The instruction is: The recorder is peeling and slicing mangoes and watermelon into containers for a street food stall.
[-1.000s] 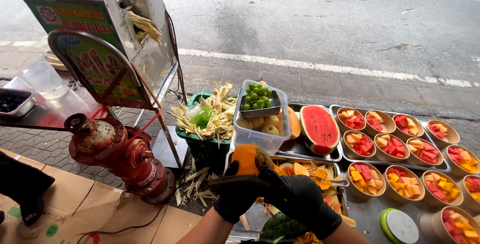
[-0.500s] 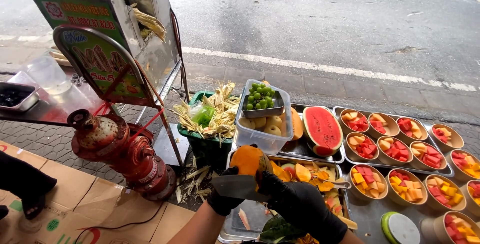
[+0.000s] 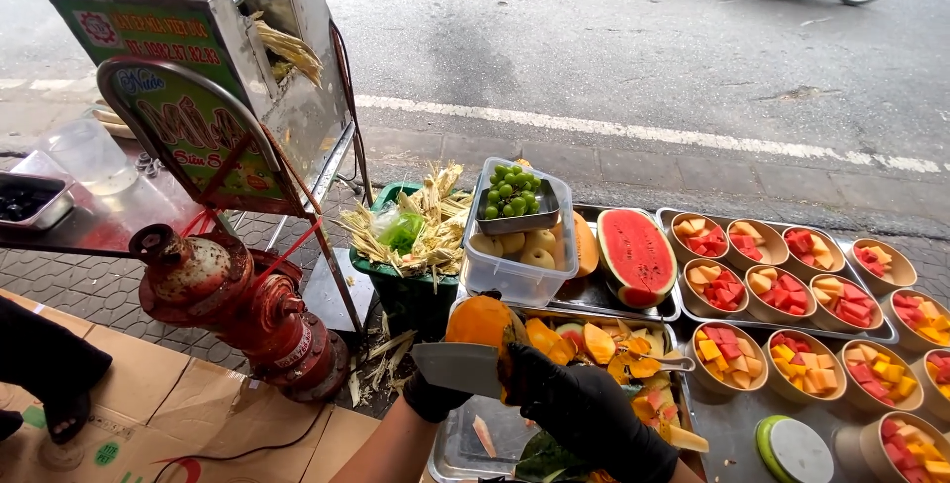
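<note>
The papaya [image 3: 479, 323], orange with its skin partly off, sits between the two black-gloved hands above the near end of a metal tray [image 3: 457, 455]. The right hand [image 3: 574, 396] wraps it from the right and below, its fingers closed around the fruit. The left hand [image 3: 431, 396] is closed tight on the handle of a knife [image 3: 459, 367], whose broad flat blade lies level against the lower side of the papaya, just left of the right hand's fingers.

Directly beyond the right hand, the tray carries orange papaya slices and peelings [image 3: 594, 342] with a metal spoon [image 3: 665, 363] lying among them. A dark green rind [image 3: 546, 455] lies under the right wrist. Farther out from the hands stands a clear plastic box [image 3: 515, 270] with pale round fruit, topped by a small steel dish of green grapes [image 3: 512, 195]. To the right of the box rests a cut watermelon half [image 3: 633, 256], red face up.

Right of the right hand, well apart, rows of brown bowls of cut fruit [image 3: 782, 298] fill steel trays, and a green-rimmed round lid [image 3: 792, 449] lies near the lower edge.

Beyond the left hand a green bin [image 3: 401, 285] holds pressed sugarcane stalks. Farther left stands a red fire hydrant [image 3: 233, 305], and behind it a metal cane-juice cart [image 3: 213, 77]. Flattened cardboard [image 3: 178, 414] covers the ground left of the left hand.
</note>
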